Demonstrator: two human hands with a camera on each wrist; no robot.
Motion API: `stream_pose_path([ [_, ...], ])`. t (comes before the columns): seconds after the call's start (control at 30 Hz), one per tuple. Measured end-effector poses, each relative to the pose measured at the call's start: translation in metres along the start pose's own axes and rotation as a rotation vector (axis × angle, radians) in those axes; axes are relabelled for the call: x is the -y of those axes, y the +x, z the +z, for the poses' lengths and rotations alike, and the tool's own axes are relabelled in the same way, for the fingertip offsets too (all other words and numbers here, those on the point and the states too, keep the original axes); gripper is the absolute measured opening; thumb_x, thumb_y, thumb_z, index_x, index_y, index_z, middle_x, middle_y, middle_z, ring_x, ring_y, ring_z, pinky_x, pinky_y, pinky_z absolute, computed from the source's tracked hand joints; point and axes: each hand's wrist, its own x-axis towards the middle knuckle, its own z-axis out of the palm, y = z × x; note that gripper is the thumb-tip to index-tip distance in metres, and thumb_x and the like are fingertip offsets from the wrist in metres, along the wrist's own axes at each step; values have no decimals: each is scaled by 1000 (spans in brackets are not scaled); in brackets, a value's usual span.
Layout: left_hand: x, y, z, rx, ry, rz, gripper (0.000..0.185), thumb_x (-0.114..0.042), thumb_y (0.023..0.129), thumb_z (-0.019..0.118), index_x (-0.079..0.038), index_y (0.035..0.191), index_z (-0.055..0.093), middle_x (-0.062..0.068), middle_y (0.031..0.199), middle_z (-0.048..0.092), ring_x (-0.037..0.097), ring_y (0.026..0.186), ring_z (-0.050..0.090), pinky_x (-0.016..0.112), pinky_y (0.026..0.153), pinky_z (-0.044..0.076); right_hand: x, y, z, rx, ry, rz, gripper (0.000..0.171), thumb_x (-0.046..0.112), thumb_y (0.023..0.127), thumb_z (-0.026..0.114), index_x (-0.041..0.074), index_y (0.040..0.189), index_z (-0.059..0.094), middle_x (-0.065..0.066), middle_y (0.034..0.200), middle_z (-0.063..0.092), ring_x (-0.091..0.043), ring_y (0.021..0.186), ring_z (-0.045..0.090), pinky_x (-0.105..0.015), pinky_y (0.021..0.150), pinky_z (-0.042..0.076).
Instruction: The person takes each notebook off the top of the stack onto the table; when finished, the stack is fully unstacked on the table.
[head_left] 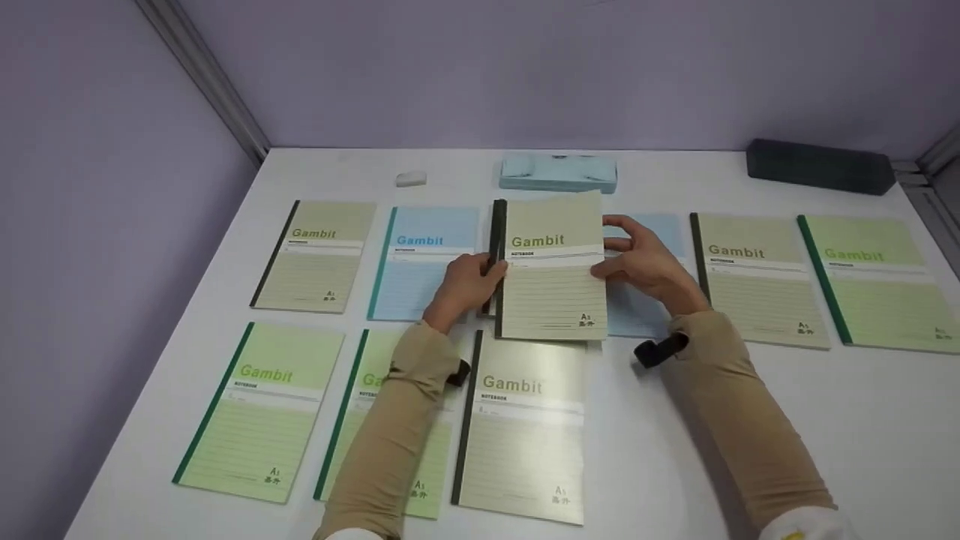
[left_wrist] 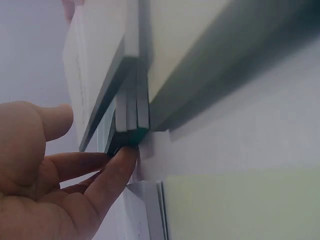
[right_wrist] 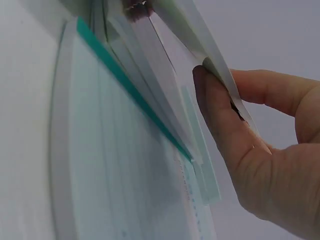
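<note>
Both hands are working a stack of notebooks at the middle of the back row on the white bench. The left hand is pressing its fingertips against the dark spines at the stack's left edge; the left wrist view shows fingers fairly straight, touching the spine ends, not wrapped round. The right hand is gripping the stack's right edge, thumb and fingers pinching the loose page edges, as the right wrist view shows. The top cover is olive, reading "Gambit".

A blue notebook is lying partly under the stack and the right hand. Left of the stack: another blue notebook, then an olive one. Right: an olive notebook and a green notebook. Front row: three notebooks, the middle one partly hidden by the left sleeve. At the back edge are sitting a pale blue case, a small white eraser and a dark case.
</note>
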Motion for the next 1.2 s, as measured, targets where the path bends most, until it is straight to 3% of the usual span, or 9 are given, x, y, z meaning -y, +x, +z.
stream_pose_path([
  [0.17,0,3,2,1,-15,-39,32,-33,102,46,-10,80,53,2,67,44,17,63,42,30,63,34,9,-20,-11,20,34,-71,85,-18,79,66,14,147,27,-10,118,62,-25,94,66,-35,73,55],
  [0.4,1,3,2,-1,6,9,37,-31,102,48,-12,71,44,1,61,38,17,58,37,30,61,32,23,-56,-24,5,-1,-166,82,-17,79,67,15,145,30,-12,121,59,-26,97,64,-35,73,55],
  [0.57,0,4,3,-8,-4,13,34,-30,101,50,-12,72,46,1,62,40,17,59,39,30,62,33,24,-85,-36,-15,-8,-187,80,-17,78,68,16,142,33,-11,121,60,-25,98,64,-34,76,55],
  [0.7,-2,4,4,-21,-11,28,31,-28,99,53,-10,74,50,1,64,44,17,60,42,30,63,35,21,-108,-45,31,36,-204,78,-20,80,64,15,142,33,-11,122,60,-25,101,64,-34,77,55],
  [0.93,0,3,4,-20,-29,40,27,-28,97,57,-5,83,58,3,70,49,18,63,44,30,62,37,8,-148,-58,98,84,-162,76,-24,83,54,14,144,31,-8,126,60,-25,105,64,-36,78,55],
  [1.2,2,0,1,14,-51,31,26,-18,89,65,2,106,65,16,94,63,25,79,51,38,76,45,-24,-189,-61,190,96,-88,75,-22,86,50,19,145,30,-6,128,60,-25,106,64,-35,78,55],
])
